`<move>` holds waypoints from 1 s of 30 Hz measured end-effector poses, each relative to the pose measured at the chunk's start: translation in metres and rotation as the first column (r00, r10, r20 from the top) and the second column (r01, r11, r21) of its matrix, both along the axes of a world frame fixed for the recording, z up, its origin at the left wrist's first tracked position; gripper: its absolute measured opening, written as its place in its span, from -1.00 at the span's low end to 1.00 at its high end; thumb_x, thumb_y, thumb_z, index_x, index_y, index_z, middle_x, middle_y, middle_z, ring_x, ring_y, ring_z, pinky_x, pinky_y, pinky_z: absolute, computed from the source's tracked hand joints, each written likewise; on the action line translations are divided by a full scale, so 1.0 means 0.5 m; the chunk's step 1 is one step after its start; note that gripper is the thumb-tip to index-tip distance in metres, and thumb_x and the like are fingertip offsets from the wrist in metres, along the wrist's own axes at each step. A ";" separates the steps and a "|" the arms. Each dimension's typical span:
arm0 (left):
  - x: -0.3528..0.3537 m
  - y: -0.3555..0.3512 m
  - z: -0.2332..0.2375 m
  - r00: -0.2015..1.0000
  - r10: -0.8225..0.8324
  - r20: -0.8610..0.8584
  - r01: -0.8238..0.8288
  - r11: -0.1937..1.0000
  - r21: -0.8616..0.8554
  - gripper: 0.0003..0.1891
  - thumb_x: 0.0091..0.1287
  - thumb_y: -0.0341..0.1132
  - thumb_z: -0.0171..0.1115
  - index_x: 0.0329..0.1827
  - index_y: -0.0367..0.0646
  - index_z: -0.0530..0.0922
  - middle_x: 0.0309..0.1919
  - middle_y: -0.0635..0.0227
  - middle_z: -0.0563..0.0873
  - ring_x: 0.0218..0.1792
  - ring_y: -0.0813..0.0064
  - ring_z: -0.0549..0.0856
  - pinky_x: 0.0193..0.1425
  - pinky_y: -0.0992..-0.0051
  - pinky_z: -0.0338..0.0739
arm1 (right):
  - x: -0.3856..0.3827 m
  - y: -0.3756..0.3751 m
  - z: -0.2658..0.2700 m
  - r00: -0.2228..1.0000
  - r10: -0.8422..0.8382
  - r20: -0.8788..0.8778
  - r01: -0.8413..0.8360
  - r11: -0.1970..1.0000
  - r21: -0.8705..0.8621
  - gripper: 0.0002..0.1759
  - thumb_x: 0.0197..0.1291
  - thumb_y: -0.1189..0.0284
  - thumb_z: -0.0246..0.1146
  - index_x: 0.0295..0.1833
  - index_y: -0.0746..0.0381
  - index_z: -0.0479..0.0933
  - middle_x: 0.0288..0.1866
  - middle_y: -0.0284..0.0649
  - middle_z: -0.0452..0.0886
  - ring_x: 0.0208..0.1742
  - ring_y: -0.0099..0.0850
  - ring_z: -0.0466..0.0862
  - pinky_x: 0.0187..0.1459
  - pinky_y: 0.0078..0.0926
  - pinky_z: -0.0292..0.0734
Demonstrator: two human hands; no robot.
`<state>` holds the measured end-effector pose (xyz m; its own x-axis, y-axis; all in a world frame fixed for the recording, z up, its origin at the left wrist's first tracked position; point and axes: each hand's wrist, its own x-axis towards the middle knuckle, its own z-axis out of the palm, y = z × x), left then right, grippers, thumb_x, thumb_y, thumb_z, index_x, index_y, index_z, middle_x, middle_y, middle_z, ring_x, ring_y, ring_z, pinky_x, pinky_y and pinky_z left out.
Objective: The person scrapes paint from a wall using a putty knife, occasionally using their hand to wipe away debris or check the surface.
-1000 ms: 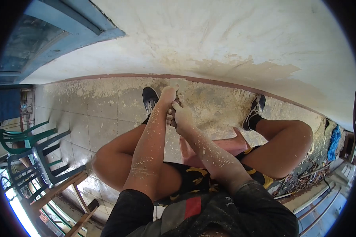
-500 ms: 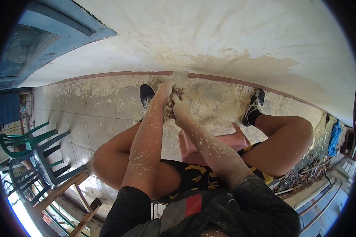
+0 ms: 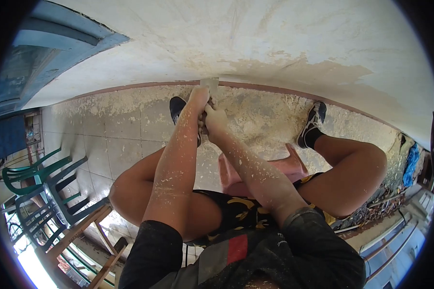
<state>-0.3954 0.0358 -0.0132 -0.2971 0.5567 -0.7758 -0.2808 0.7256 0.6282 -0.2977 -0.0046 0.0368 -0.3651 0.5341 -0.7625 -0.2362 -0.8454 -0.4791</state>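
Observation:
A flat, wide scraper blade touches the foot of the white wall, just at the brown-red skirting strip. Both my hands are closed round its handle, close together. My left hand is nearer the blade, and my right hand is just behind it. The handle is mostly hidden by the fingers. Pale dust and flakes cover both forearms. Paint has peeled from a patch of the wall, and flakes lie on the tiled floor.
A pink plastic stool stands between my legs. Green and dark plastic chairs and a wooden frame are at the left. A blue-framed window is at the upper left. Blue plastic and debris lie at the right.
Both my hands and the scraper have moved slightly left and up in view along the wall's foot. The grip looks the same.

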 end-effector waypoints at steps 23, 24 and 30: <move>0.015 0.030 -0.025 0.975 -0.180 -0.131 0.184 0.983 0.022 -0.64 0.36 -0.26 -0.06 -0.50 -0.34 0.53 -0.66 0.11 0.55 -0.63 0.22 0.57 -0.51 0.28 0.43 | 0.031 0.027 0.029 0.997 -0.060 -0.038 0.057 0.995 -0.077 -0.91 0.27 0.42 -0.01 -0.26 0.20 0.35 -0.63 -0.32 0.39 -0.79 -0.51 0.36 -0.79 -0.55 0.25; 0.020 0.038 0.013 0.984 -0.162 -0.078 0.163 0.987 0.011 -0.65 0.37 -0.27 -0.07 -0.47 -0.34 0.53 -0.64 0.13 0.56 -0.63 0.26 0.56 -0.52 0.30 0.42 | 0.037 0.032 0.050 0.998 -0.060 -0.036 0.057 0.995 -0.076 -0.91 0.27 0.42 -0.01 -0.26 0.20 0.35 -0.63 -0.32 0.39 -0.79 -0.51 0.36 -0.79 -0.55 0.25; 0.062 -0.050 0.016 0.323 -0.632 -0.705 0.761 0.616 -0.204 -0.51 0.40 -0.14 -0.08 0.26 -0.32 0.33 -0.04 -0.06 0.63 -0.10 0.21 0.68 0.09 0.15 0.44 | 0.106 -0.057 0.090 1.000 -0.007 -0.009 0.007 1.000 0.003 -0.82 0.29 0.33 0.04 -0.14 0.21 0.33 -0.60 -0.30 0.40 -0.75 -0.49 0.43 -0.76 -0.54 0.28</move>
